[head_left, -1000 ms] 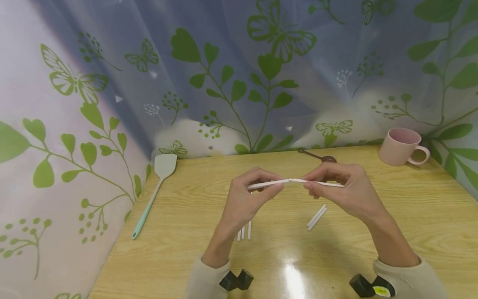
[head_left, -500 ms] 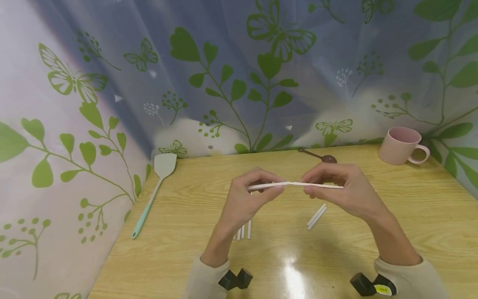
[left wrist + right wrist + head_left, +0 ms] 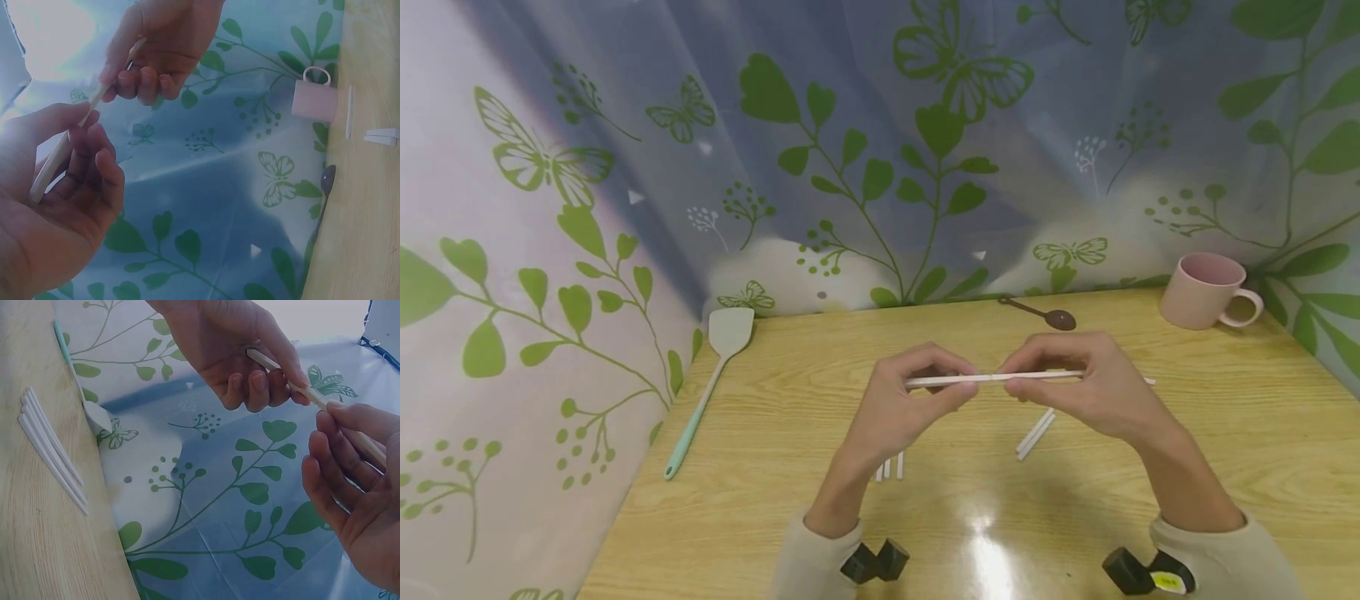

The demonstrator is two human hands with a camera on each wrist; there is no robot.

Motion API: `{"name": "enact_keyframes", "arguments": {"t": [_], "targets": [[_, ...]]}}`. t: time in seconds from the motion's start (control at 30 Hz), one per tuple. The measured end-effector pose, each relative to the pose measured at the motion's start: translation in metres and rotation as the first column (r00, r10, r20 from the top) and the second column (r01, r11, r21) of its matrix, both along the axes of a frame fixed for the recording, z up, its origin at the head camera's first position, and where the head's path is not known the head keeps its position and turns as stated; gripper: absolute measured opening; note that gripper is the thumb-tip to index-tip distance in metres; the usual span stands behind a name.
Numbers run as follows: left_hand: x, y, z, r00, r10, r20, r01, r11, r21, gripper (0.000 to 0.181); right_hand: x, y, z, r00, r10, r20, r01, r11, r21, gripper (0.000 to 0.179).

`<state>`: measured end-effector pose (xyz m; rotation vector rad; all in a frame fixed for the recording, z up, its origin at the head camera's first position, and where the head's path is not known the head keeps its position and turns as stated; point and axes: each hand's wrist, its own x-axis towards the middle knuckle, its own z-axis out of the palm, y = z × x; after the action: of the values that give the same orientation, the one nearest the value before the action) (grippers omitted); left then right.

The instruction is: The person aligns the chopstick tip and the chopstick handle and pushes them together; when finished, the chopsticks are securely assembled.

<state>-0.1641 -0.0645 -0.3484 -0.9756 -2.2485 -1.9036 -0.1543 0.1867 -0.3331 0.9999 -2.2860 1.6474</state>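
Two thin white sticks meet end to end in front of me, in one nearly straight line with a fine seam between my hands. My left hand (image 3: 898, 408) pinches the left white stick (image 3: 936, 382) between thumb and fingertips, and its rear end lies against the palm in the left wrist view. My right hand (image 3: 1097, 387) pinches the right white stick (image 3: 1045, 375) the same way. Both sets of fingertips are close beside the seam. Below my left hand lie several white sticks (image 3: 53, 450), side by side. Two more white sticks (image 3: 1036, 434) lie on the table under my right hand.
Another white stick (image 3: 349, 112) lies beyond my right hand. A brown spoon (image 3: 1060, 320) and a pink mug (image 3: 1198, 292) stand along the table's back. At left lies a spatula (image 3: 731, 333) with a mint handle. A patterned curtain (image 3: 850, 208) borders the wooden table (image 3: 775, 517).
The two held sticks met at a slight upward angle with a small gap; now their ends join almost straight. Both hands have lowered slightly and come a little closer, uncovering the spoon's bowl.
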Motion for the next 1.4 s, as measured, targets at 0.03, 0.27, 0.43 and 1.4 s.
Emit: {"name": "enact_keyframes", "arguments": {"t": [0.03, 0.27, 0.43, 1.4], "targets": [[0.0, -0.0001, 0.0001, 1.0, 0.001, 0.0, -0.001, 1.0, 0.0, 0.01, 0.0, -0.0005, -0.0002, 1.0, 0.0, 0.003, 0.0, 1.0, -0.004, 0.022], [0.0017, -0.0008, 0.0018, 1.0, 0.011, 0.012, -0.011, 1.0, -0.011, 0.01, 0.0002, -0.004, -0.0018, 0.999, 0.013, 0.029, -0.012, 0.999, -0.035, 0.022], [0.0022, -0.0008, 0.0017, 1.0, 0.0, -0.001, 0.0, 1.0, 0.001, 0.009, 0.0005, -0.0059, -0.0032, 0.999, 0.006, 0.044, -0.004, 0.999, -0.049, 0.02], [0.004, 0.0013, 0.0026, 1.0, -0.008, 0.029, 0.009, 0.999, -0.043, 0.009, -0.0015, -0.0024, -0.0044, 0.998, 0.02, 0.057, -0.019, 1.0, -0.023, 0.015]]}}
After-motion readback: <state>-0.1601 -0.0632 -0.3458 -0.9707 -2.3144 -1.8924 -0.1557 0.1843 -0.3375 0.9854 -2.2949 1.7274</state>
